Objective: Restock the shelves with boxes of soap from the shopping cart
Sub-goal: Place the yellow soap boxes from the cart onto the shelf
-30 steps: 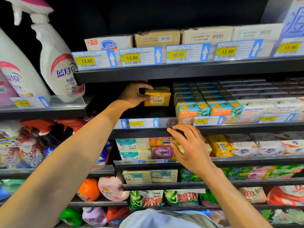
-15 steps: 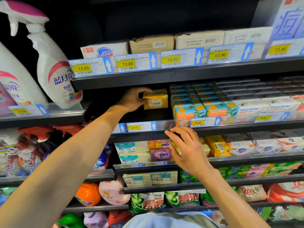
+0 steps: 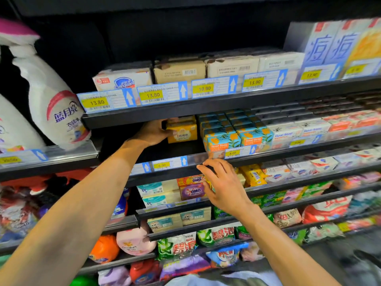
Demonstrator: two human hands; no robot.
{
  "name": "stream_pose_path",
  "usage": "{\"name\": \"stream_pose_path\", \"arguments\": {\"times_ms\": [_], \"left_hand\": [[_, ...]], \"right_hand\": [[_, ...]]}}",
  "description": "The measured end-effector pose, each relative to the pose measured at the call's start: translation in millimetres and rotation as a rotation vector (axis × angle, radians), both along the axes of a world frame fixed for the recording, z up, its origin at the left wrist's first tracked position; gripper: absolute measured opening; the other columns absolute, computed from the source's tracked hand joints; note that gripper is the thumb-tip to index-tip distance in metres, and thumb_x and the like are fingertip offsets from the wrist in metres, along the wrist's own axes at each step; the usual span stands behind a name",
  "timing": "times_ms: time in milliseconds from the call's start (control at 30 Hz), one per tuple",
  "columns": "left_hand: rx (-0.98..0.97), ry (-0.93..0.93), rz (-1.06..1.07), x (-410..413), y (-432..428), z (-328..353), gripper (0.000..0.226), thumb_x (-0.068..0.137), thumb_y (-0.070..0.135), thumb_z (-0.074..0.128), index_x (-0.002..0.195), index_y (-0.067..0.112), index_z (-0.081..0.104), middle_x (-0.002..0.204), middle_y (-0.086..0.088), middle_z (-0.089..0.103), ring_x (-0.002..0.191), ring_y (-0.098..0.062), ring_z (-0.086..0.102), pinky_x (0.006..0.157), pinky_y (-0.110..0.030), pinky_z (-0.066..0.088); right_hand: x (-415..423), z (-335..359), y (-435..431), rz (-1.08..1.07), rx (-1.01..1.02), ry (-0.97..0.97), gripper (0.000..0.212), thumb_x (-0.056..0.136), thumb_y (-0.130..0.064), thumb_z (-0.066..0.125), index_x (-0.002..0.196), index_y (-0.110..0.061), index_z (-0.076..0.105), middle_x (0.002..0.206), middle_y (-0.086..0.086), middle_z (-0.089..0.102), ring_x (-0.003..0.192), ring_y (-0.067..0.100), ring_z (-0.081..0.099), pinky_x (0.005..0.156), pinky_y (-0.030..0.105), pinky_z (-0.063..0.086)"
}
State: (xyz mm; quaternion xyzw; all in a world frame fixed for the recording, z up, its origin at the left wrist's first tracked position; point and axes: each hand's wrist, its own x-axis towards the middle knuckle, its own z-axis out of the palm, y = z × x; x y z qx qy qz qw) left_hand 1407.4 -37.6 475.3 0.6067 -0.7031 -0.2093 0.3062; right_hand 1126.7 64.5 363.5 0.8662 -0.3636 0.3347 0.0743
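A: What is found to have moved since the earlier view?

B: Very little. The view is swung upward, so more of the top shelf [image 3: 185, 112] is shown. The left hand [image 3: 152, 132] is kept clamped on the left end of the yellow soap box [image 3: 183, 135]. The right hand [image 3: 223, 186] is kept at the price rail [image 3: 171, 164], with its fingers spread and straight, the tips touching the rail and nothing held.

A: Where is the box placed?

B: It is in the gap at the left end of the second shelf [image 3: 177, 150], just beside the Goat Soap boxes [image 3: 221, 141] and set back from the front edge. Whether it rests on the shelf cannot be told. More yellow packaging is seen just behind it.

A: How far along is the task judged to be?

B: One box is being set in and is not yet released. Bare shelf is left in front of it, so more boxes are probably wanted. The cart is not shown, so the remaining stock cannot be judged.

A: And the surroundings?

B: Dark metal shelving is fitted with blue-and-yellow price tags. Pale boxes are lined along the top shelf. A white spray bottle [image 3: 49, 100] is stood in the left bay. OMO boxes [image 3: 192, 191] are stacked on the shelf below, beside the right hand. Green detergent bags [image 3: 179, 245] are laid lower down. The far right is blurred.
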Motion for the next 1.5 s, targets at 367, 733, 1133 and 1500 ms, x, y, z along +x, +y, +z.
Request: {"name": "stream_pose_path", "arguments": {"times_ms": [367, 733, 1133, 1500], "left_hand": [[-0.043, -0.270, 0.026, -12.4, 65.1, 10.2, 0.053, 0.097, 0.041, 0.062, 0.146, 0.040, 0.043, 0.150, -0.001, 0.050, 0.135, -0.029, 0.047, 0.109, -0.041, 0.044], [-0.383, -0.334, -0.492, -152.5, 173.6, -42.6, 0.050, 0.092, 0.033, 0.062, 0.137, 0.014, 0.057, 0.142, -0.007, 0.054, 0.134, -0.028, 0.048, 0.112, -0.045, 0.042], [-0.184, -0.515, -0.828, -426.6, 202.2, -118.8, 0.059, 0.090, 0.044, 0.051, 0.143, 0.018, 0.051, 0.148, -0.007, 0.049, 0.135, -0.031, 0.046, 0.112, -0.046, 0.040], [-0.213, -0.465, -0.974, -679.9, 207.0, -124.6, 0.061, 0.088, 0.048, 0.050, 0.137, 0.012, 0.058, 0.140, -0.009, 0.057, 0.128, -0.029, 0.053, 0.110, -0.042, 0.042]], "right_hand": [[-18.3, 28.8, 56.4, -0.160, 0.155, 0.102, 0.053, 0.095, -0.025, 0.059, 0.146, -0.014, 0.050, 0.146, 0.007, 0.051, 0.137, 0.029, 0.044, 0.118, 0.043, 0.038], [-122.2, 13.6, 161.8, -0.630, 0.304, 0.128, 0.065, 0.086, -0.033, 0.069, 0.145, -0.012, 0.053, 0.146, 0.011, 0.054, 0.137, 0.034, 0.048, 0.116, 0.046, 0.039], [-349.8, -20.2, 263.7, -1.090, 0.486, 0.051, 0.064, 0.087, -0.045, 0.059, 0.141, -0.011, 0.056, 0.144, 0.010, 0.054, 0.135, 0.033, 0.048, 0.120, 0.041, 0.027], [-567.7, -26.6, 319.6, -1.371, 0.608, -0.055, 0.068, 0.086, -0.046, 0.069, 0.142, -0.009, 0.055, 0.143, 0.011, 0.055, 0.134, 0.033, 0.050, 0.117, 0.046, 0.040]]}}
